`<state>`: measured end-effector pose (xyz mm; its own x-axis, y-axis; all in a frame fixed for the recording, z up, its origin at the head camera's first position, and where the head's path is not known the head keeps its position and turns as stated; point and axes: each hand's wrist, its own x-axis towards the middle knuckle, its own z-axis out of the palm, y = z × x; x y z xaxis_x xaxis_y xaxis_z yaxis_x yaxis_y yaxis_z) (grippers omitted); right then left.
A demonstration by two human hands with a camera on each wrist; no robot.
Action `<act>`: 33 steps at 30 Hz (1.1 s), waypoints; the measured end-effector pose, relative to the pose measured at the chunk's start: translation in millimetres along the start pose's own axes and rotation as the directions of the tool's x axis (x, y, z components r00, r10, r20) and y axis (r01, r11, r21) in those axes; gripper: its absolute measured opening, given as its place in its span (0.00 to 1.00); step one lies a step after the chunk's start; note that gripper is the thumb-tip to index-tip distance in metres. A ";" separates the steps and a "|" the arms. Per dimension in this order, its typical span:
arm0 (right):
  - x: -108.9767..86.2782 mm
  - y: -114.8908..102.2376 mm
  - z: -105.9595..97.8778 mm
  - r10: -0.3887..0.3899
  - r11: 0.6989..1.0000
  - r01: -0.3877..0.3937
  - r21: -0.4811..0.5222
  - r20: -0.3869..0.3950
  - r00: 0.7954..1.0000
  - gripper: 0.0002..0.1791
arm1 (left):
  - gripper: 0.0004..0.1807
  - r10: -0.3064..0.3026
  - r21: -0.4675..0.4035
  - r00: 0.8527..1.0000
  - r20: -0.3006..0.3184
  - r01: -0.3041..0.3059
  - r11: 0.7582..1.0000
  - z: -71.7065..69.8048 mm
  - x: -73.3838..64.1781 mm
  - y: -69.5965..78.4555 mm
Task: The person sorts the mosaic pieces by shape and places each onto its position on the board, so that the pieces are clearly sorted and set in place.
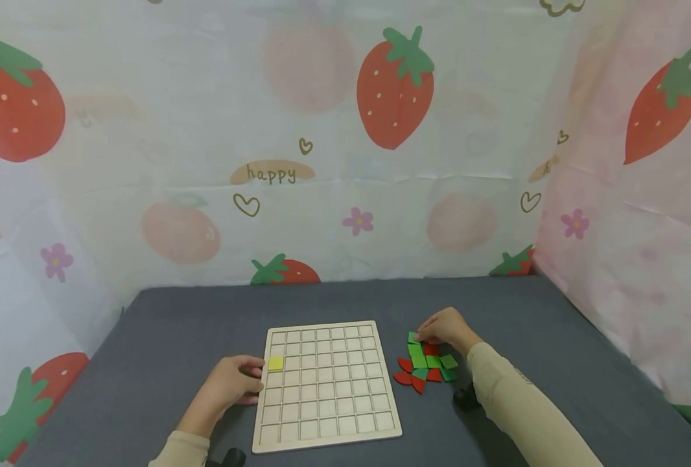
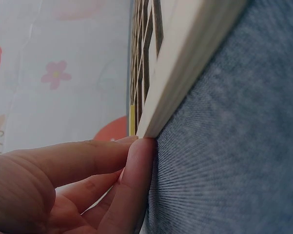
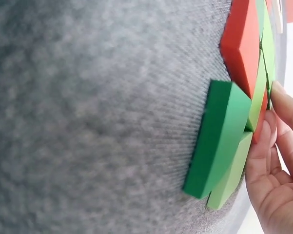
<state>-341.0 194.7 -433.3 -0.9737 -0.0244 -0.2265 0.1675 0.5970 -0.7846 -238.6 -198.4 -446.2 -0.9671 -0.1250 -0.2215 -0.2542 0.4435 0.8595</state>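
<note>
Two hands: left hand (image 1: 231,381) touches board (image 1: 326,392) at nine o'clock, grip unclear; right hand (image 1: 447,326), two o'clock, pinches green tile (image 1: 412,338), probably light, stiff, best edge-held.

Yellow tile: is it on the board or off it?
On: the head view shows the yellow tile over a left-column cell of the board. Whether seated, cannot tell.

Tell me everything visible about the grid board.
The board is a thin, pale square-cornered-looking sheet with slightly rounded corners, apparently wood. A plain rim surrounds rows of shallow square cells divided by darker lines. It lies flat on the dark table, slightly turned in the head view. One yellow tile sits in the leftmost column, toward the far end; the other cells look bare. The left hand touches its left edge.
</note>
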 end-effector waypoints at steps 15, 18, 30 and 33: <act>-6.8 -2.4 1.6 -0.043 0.997 0.042 -0.067 -0.015 0.999 0.10 | 0.27 0.006 -0.003 1.000 -0.007 -0.006 1.000 1.1 -1.0 -1.2; -6.9 -1.5 1.0 -0.033 0.999 0.032 -0.032 -0.012 0.999 0.09 | 0.27 0.005 -0.006 1.000 -0.004 -0.005 1.000 1.3 -1.5 0.0; -6.2 -11.6 3.4 -0.033 0.993 0.028 0.111 0.040 0.999 0.09 | 0.27 0.000 -0.013 1.000 0.002 0.000 1.000 0.7 -0.7 -1.0; -4.1 -17.0 8.1 -0.041 0.989 0.034 0.142 0.041 0.998 0.10 | 0.27 0.001 -0.014 1.000 -0.007 -0.001 1.000 0.3 -1.1 -0.9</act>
<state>-338.7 178.1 -423.7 -0.9725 -0.0817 -0.2180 0.1541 0.4762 -0.8657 -237.3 -198.4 -446.9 -0.9673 -0.1305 -0.2177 -0.2531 0.4315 0.8659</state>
